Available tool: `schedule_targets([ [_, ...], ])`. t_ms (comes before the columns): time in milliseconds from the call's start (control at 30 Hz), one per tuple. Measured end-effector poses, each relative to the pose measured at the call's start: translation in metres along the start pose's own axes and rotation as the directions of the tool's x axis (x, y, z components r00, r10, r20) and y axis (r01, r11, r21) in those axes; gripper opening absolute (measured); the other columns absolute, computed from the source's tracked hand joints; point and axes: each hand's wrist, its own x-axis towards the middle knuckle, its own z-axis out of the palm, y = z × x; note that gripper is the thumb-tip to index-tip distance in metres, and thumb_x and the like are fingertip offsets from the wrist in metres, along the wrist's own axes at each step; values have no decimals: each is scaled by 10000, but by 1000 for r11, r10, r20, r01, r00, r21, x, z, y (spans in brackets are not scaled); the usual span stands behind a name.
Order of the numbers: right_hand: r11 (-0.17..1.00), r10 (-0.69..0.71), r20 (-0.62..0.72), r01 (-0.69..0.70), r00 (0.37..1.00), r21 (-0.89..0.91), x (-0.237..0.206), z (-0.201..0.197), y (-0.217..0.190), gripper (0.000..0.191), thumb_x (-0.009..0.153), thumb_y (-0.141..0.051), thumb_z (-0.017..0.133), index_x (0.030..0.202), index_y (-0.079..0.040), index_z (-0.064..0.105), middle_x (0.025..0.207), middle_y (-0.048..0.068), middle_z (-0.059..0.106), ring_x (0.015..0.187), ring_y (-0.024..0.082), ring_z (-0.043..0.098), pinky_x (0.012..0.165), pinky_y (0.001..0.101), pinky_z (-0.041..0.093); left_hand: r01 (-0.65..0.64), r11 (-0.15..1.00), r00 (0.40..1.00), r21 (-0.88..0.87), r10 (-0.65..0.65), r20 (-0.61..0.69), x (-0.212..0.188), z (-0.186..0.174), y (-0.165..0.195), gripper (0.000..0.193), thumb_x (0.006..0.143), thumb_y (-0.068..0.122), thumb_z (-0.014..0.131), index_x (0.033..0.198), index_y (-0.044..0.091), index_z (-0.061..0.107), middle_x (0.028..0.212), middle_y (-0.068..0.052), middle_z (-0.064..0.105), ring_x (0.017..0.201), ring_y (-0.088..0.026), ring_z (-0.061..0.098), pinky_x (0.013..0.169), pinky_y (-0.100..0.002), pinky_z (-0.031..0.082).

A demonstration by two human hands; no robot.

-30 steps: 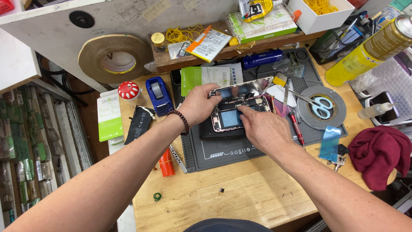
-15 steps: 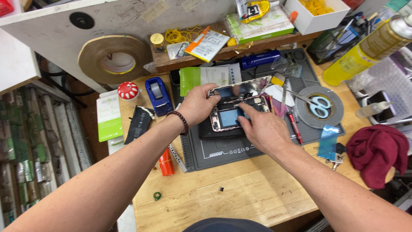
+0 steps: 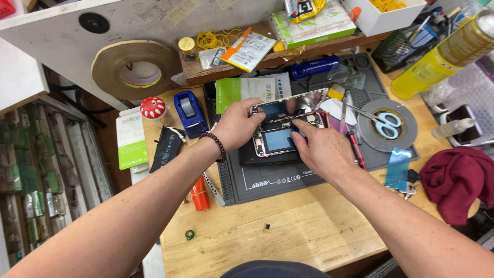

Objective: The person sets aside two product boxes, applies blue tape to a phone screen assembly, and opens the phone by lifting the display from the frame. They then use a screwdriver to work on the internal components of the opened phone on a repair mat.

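Head cam: opened phone (image 3: 280, 138) sits on the grey mat (image 3: 309, 177). Left hand (image 3: 237, 126) pinches the lifted screen (image 3: 290, 107); right hand (image 3: 319, 149) fingers press inside, probably a connector. Keep the screen propped low, press gently.

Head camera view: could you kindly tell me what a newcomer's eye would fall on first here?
At the centre, an opened phone lies on a dark grey work mat, its screen panel tilted up at the far edge. The left hand grips the phone's left end, and the right hand presses fingertips onto its exposed inside. A big roll of brown tape leans at the upper left, and a crumpled dark red cloth lies at the right.
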Motion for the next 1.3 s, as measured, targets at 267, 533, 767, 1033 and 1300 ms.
schedule_targets([
  [267, 997, -70, -34, 69, 997, -43, 6, 4, 4, 339, 969, -354, 609, 1245, -189, 714, 799, 172, 744, 724, 389, 710, 665, 526, 561, 117, 993, 992, 26, -118, 42, -16, -3, 20, 266, 920, 176, 642, 1170, 109, 700, 916, -125, 778, 814, -264, 768, 758, -366, 591],
  [533, 966, 49, -357, 47, 933, 254, -19, -34, 53, 305, 934, -291, 766, 1172, -104, 732, 1045, 118, 754, 912, 261, 769, 821, 405, 599, -333, 912, 931, 242, 275, 241, -45, -13, 18, 464, 779, 174, 798, 1215, 109, 652, 1296, -145, 647, 1117, -322, 639, 965, -400, 506],
  [767, 833, -502, 345, 551, 793, -54, 48, -42, 28, 1163, 601, -292, 963, 1574, -131, 346, 1603, 155, 364, 1476, 363, 323, 1129, 467, 309, -397, 825, 910, 403, 298, 287, -48, -13, 20, 583, 704, 198, 851, 1243, 124, 642, 1458, -191, 470, 1368, -393, 444, 1108, -479, 354],
  [1033, 801, -539, 271, 585, 797, -127, 40, -56, 16, 1049, 619, -288, 907, 1532, -151, 408, 1451, 171, 557, 1329, 321, 510, 1090, 430, 420, 138, 975, 980, -174, -160, -119, -91, 0, 22, 444, 851, 193, 722, 1264, 52, 638, 1193, -165, 708, 1109, -327, 684, 932, -426, 552],
  [1300, 982, -27, 37, 19, 999, 186, -21, -84, -34, 853, 615, -372, 873, 1369, -99, 582, 1202, 177, 703, 1088, 353, 694, 917, 428, 563, 475, 205, 846, -856, -375, 379, -83, 22, 52, 690, 956, 651, 329, 1263, 95, 600, 1172, -102, 714, 1038, -211, 688, 872, -381, 537],
])
